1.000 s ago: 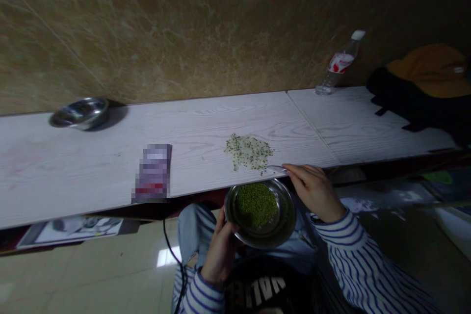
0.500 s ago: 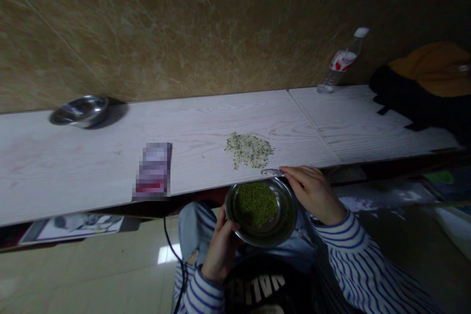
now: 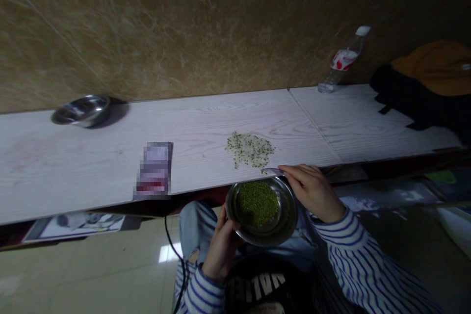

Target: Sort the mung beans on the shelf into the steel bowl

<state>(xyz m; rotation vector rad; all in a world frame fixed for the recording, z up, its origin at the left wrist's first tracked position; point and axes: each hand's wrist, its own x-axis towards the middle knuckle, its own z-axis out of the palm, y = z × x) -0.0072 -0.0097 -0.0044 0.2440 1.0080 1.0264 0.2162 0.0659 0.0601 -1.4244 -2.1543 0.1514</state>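
Observation:
My left hand [image 3: 223,245] grips the left rim of a shiny metal bowl [image 3: 289,211], thumb over the edge. Inside lie many small green beans [image 3: 257,201], probably mung beans. The bowl is held over my lap, just below the table's front edge. My right hand [image 3: 312,191] is closed on a slim metal spoon [image 3: 273,171], whose tip lies at the table edge near a few beans; its kind is hard to make out fully. Beyond it, a flat heap of white grains mixed with green beans [image 3: 250,149] is spread on the tabletop.
The white wood-grain table [image 3: 198,113] runs along a brown marbled wall. On it stand a second metal bowl [image 3: 83,113] at left, a blurred-out flat item [image 3: 153,169], a plastic bottle [image 3: 340,61] and an orange-and-black cap or bag [image 3: 430,76]. A black cable [image 3: 171,240] hangs below.
Almost nothing differs. The view has shifted very slightly; both hands keep their hold, and the spoon stays at the table edge.

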